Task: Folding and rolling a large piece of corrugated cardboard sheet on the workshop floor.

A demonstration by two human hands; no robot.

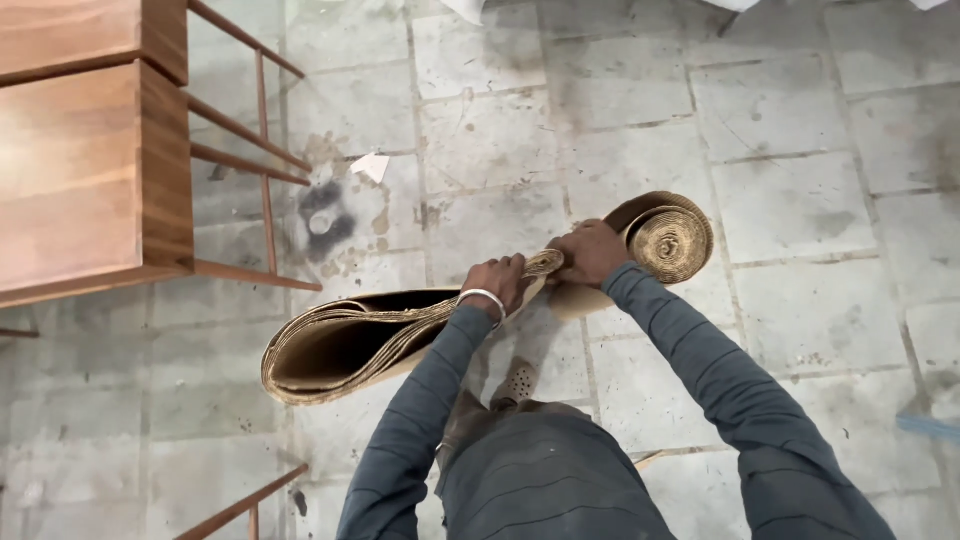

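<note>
While both hands meet at the middle of the view, they grip a long strip of brown corrugated cardboard (400,335) that is held above a grey tiled floor (800,150). The left hand (497,282), with a silver bangle (482,298) at its wrist, has its fingers curled shut around the gathered layers of the cardboard, and the right hand (590,250) closes its fingers around the same bundle just beside it, the two hands nearly touching. To the left of the hands the cardboard hangs out in a wide, loose loop of several layers, open in the middle so that its dark inside shows. To the right of the hands it is wound into a tight roll (668,240), whose spiral end faces the camera. Both arms wear dark blue-grey sleeves (720,380), and a sandalled foot (517,385) shows on the floor below the hands. At the upper left corner of the view stands wooden furniture (80,160) with flat brown panels and thin reddish-brown metal rails (250,130). A small white scrap of paper (371,165) lies on the floor near those rails, beside a dark stain (322,215). Another reddish rail (245,505) crosses the bottom left edge. More white scraps (465,8) lie along the top edge of the floor. No labels or signs can be made out on the cardboard.
</note>
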